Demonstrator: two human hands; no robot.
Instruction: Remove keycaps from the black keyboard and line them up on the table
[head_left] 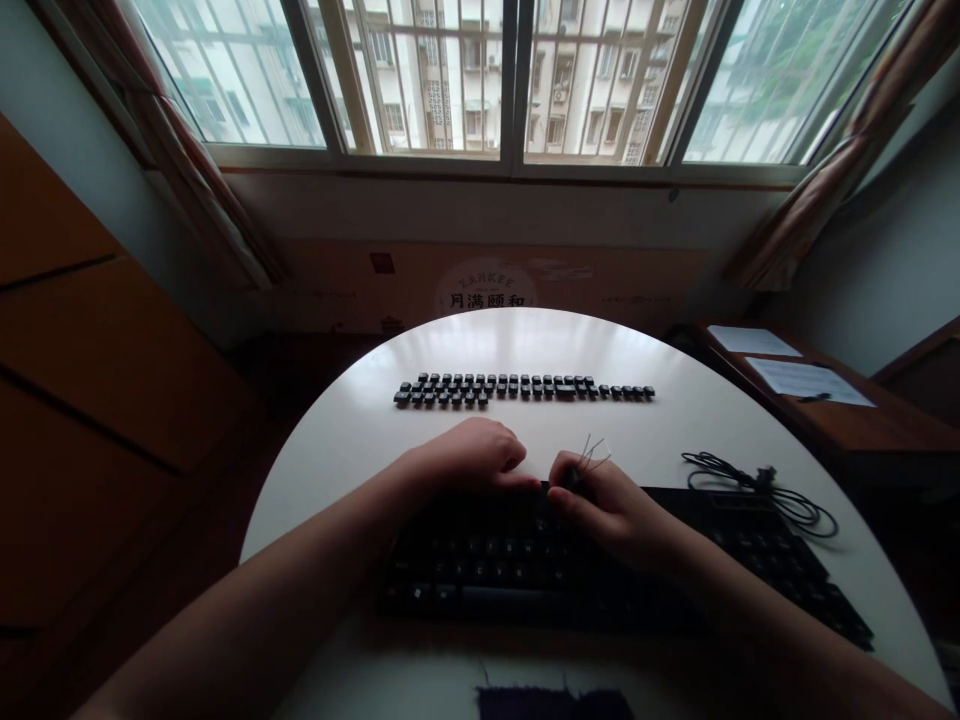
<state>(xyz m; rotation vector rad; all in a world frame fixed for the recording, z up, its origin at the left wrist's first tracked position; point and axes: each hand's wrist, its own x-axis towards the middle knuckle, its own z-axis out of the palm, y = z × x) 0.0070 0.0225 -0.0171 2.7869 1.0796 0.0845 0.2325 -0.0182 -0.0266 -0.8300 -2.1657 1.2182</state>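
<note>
A black computer keyboard [517, 595] lies on the white round table, with part of its key area lacking keycaps near the top. Over its far edge, my right hand [611, 510] grips a wire keycap puller [594, 455]. The puller's thin wires point up and away, and its dark handle is mostly hidden in the fingers. My left hand [476, 450] rests at the keyboard's far edge, fingers curled and thumb toward the right hand; whatever it holds, if anything, is hidden. Beyond both hands, loose black keycaps [517, 385] stand in neat rows.
A coiled black cable [780, 495] lies right of the hands on the white table [337, 450]. Dark frayed cloth [555, 703] shows at the near edge. Papers [810, 380] and a pen lie on a brown desk to the right. A barred window [514, 90] is ahead.
</note>
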